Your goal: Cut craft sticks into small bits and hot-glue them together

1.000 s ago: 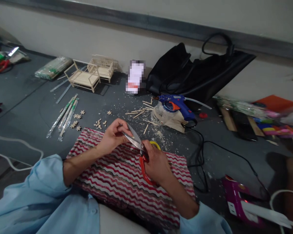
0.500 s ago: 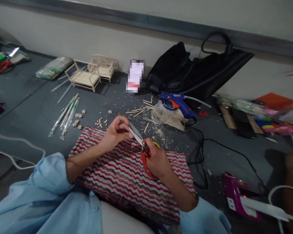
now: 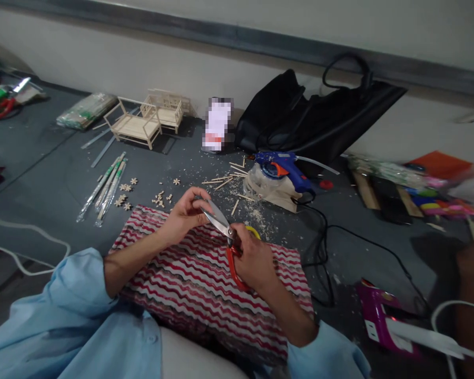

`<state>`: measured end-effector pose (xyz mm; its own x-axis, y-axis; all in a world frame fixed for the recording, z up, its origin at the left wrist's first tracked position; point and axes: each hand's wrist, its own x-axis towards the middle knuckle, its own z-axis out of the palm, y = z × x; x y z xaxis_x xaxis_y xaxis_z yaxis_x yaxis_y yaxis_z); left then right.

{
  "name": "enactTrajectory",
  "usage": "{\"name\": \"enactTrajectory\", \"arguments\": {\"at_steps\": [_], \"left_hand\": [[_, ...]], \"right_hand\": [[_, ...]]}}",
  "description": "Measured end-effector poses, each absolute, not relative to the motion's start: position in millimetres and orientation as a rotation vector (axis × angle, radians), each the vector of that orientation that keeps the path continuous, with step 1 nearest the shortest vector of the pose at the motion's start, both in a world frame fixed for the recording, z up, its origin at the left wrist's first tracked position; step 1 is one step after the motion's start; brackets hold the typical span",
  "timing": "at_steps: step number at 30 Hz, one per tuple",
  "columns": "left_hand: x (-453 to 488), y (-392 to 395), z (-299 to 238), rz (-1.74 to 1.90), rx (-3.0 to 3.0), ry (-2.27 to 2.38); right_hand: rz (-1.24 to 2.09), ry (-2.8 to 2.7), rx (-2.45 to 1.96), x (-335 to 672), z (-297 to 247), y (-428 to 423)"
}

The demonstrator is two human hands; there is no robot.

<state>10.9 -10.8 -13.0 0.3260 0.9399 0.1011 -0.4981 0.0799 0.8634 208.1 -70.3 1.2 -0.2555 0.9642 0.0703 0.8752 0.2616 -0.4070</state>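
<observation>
My right hand [image 3: 255, 258] is closed around the handles of a pair of scissors [image 3: 220, 223], which have one red and one yellow handle loop. The blades are slightly parted and point up and left. Right by their tips, my left hand [image 3: 189, 210] is closed in a pinch; whatever its fingers hold is too small to make out. Both hands are above a red, white and grey wavy-striped cloth [image 3: 189, 284]. Beyond them lie small cut wooden bits [image 3: 160, 199], flower-shaped wooden pieces [image 3: 123, 200] and thin sticks [image 3: 223, 183].
A blue glue gun [image 3: 282, 166] rests by a clear tape roll, its black cable [image 3: 324, 237] running right. Behind stand miniature wooden chairs [image 3: 136, 126], a phone [image 3: 217, 126] and a black bag [image 3: 300, 116]. Wrapped sticks [image 3: 106, 187] lie left; a purple power strip [image 3: 379, 310] sits right.
The scissor blades are parted a little wider, and the red handle has shifted slightly left. My left hand stays almost in place, and the whole view has shifted slightly.
</observation>
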Motion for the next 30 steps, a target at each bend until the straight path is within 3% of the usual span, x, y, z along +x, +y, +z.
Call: {"name": "enactTrajectory", "arguments": {"at_steps": [30], "left_hand": [[16.0,-18.7,-9.7,1.163,0.912,0.627]], "right_hand": [[0.35,-2.272,-1.777,203.5,-4.6,-73.6]]}}
